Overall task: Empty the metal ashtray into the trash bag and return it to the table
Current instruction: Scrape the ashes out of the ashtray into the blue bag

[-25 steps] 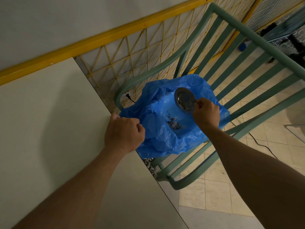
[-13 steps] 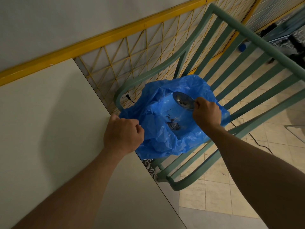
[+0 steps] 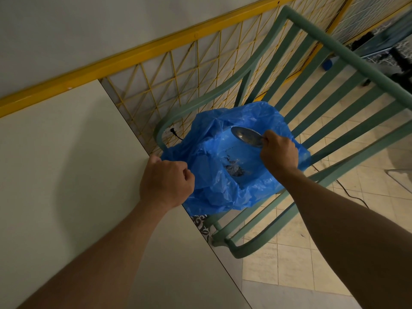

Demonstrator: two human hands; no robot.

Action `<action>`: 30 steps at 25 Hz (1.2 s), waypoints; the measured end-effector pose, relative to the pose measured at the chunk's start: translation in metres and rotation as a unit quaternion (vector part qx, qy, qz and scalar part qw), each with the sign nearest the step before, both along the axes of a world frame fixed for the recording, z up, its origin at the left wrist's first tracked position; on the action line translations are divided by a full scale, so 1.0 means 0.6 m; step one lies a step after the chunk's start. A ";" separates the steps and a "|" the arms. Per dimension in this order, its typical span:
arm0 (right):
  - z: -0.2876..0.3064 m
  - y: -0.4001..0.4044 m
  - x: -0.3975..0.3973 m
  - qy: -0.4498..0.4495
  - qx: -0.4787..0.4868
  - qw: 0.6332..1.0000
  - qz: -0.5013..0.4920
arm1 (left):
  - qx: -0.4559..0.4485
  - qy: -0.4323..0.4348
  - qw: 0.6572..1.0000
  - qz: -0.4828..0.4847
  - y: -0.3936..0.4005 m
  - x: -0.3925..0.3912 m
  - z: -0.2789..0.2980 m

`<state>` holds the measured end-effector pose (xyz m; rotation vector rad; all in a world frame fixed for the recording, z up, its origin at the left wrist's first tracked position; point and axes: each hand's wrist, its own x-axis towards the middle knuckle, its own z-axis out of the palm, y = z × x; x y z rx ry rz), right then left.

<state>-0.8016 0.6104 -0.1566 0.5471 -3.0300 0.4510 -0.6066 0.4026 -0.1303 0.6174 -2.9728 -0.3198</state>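
A blue plastic trash bag (image 3: 214, 181) lies open on the green chair, just past the table's right edge. Dark ash (image 3: 234, 169) sits in the bag's hollow. My right hand (image 3: 278, 156) grips the round metal ashtray (image 3: 247, 136) by its near rim and holds it tilted over the bag's far side. My left hand (image 3: 166, 182) is closed on the bag's near-left edge, right at the edge of the white table (image 3: 66, 175).
A green slatted chair (image 3: 334, 112) carries the bag. Behind it runs a yellow wire railing (image 3: 169, 70) under a yellow bar. A black cable (image 3: 350, 194) crosses the tiled floor to the right. Dark items stand at the far upper right.
My right hand has turned the ashtray from facing me, nearly upright, to a flatter tilt over the bag. My left hand has kept its hold on the bag's edge.
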 end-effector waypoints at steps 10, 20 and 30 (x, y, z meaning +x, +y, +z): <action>0.009 -0.003 -0.006 0.004 -0.012 1.000 -0.008 | -0.001 0.001 1.000 -0.004 -0.001 0.000 -0.003; 0.023 -0.006 -0.007 0.035 -0.052 0.998 -0.011 | 0.005 -0.002 1.000 -0.006 -0.002 0.000 -0.002; 0.030 -0.008 -0.002 0.019 0.000 1.000 -0.001 | 0.011 -0.004 1.000 -0.005 -0.002 0.000 -0.002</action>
